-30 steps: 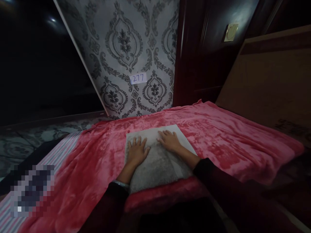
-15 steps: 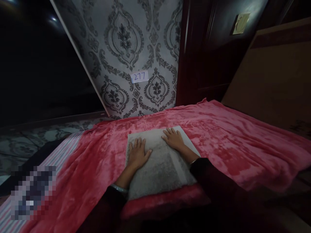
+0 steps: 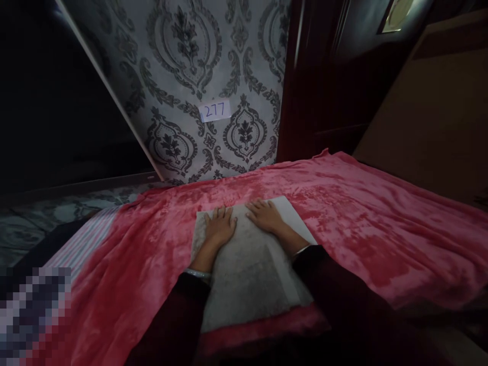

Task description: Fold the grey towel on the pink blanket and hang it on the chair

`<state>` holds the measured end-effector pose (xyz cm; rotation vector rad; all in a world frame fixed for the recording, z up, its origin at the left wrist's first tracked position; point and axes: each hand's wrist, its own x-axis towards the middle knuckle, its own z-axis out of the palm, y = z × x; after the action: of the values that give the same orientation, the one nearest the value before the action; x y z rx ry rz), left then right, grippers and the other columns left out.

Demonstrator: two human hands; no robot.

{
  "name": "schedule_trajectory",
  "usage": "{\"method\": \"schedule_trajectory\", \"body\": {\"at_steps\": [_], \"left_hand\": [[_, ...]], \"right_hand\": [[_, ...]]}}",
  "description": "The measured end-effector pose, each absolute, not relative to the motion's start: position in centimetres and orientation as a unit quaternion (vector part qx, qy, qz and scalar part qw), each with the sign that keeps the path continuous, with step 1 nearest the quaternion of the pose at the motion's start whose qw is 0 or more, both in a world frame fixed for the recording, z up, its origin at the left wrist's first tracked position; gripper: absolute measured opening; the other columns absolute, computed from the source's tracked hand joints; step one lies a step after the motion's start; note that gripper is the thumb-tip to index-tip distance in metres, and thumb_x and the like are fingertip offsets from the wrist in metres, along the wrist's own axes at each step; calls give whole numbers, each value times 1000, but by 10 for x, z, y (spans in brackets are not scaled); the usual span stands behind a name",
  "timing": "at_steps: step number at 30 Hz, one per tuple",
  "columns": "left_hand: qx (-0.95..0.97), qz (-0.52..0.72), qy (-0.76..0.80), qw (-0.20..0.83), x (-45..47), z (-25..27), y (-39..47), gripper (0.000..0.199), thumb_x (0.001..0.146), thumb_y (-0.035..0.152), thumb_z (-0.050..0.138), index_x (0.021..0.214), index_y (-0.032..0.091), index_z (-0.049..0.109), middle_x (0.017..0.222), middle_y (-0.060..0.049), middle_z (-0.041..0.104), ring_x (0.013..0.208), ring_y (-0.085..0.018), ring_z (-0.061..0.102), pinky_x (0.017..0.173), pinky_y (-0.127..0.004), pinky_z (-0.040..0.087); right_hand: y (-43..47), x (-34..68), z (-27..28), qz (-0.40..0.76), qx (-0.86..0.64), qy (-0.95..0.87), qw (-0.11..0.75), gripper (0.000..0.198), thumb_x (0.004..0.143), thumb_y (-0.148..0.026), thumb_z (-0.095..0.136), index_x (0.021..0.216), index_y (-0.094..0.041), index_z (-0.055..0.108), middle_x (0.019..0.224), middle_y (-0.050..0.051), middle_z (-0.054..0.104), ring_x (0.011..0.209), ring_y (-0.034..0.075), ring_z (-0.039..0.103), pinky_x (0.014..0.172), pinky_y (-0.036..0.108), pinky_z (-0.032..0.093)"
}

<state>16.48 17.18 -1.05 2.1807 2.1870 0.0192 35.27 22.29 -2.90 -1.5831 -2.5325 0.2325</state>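
A grey, plush-looking cloth (image 3: 249,277) lies flat, with a paler strip down its right part. A white board or sheet (image 3: 293,216) shows from under its right edge; how far it reaches beneath is hidden. My left hand (image 3: 221,226) rests palm down near the cloth's far left edge, fingers spread. Close by on the right, my right hand (image 3: 266,216) lies flat near the far edge with its fingers stretched out. Neither hand grips anything. Under it all is a rumpled red and pink blanket (image 3: 343,213).
Patterned wallpaper (image 3: 247,66) with a paper label (image 3: 215,110) reading 277 stands behind. A dark screen-like panel (image 3: 68,117) is at left, above striped fabric (image 3: 86,239). Dark red wood (image 3: 320,91) and a large brown cardboard piece (image 3: 438,112) are at right. A patch at lower left is pixelated.
My left hand has slid forward and to the right over the cloth. My right hand has shifted slightly left, so the hands are closer together. The view has moved a little.
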Motion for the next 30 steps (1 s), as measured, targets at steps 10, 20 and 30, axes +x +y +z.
{"method": "schedule_trajectory", "body": {"at_steps": [10, 20, 30], "left_hand": [[709, 2, 705, 29, 163, -7, 175, 60, 104, 45, 27, 160, 24, 36, 169, -11, 27, 156, -33, 23, 123, -67, 18], [752, 85, 653, -13, 171, 6, 138, 48, 104, 34, 35, 144, 21, 58, 157, -14, 49, 148, -29, 40, 122, -56, 27], [779, 40, 625, -23, 166, -18, 68, 62, 104, 50, 34, 161, 27, 32, 170, -8, 25, 157, -33, 18, 124, -64, 14]], "right_hand": [[231, 419, -25, 96, -698, -702, 103, 59, 107, -45, 30, 161, -22, 34, 167, 12, 31, 153, 33, 26, 122, 59, 21], [130, 376, -10, 49, -583, -805, 96, 61, 106, -53, 34, 163, -31, 29, 170, 9, 20, 156, 33, 19, 122, 60, 20], [112, 395, -36, 19, -581, -810, 76, 62, 106, -57, 29, 163, -31, 31, 170, 5, 21, 156, 32, 18, 122, 58, 22]]}}
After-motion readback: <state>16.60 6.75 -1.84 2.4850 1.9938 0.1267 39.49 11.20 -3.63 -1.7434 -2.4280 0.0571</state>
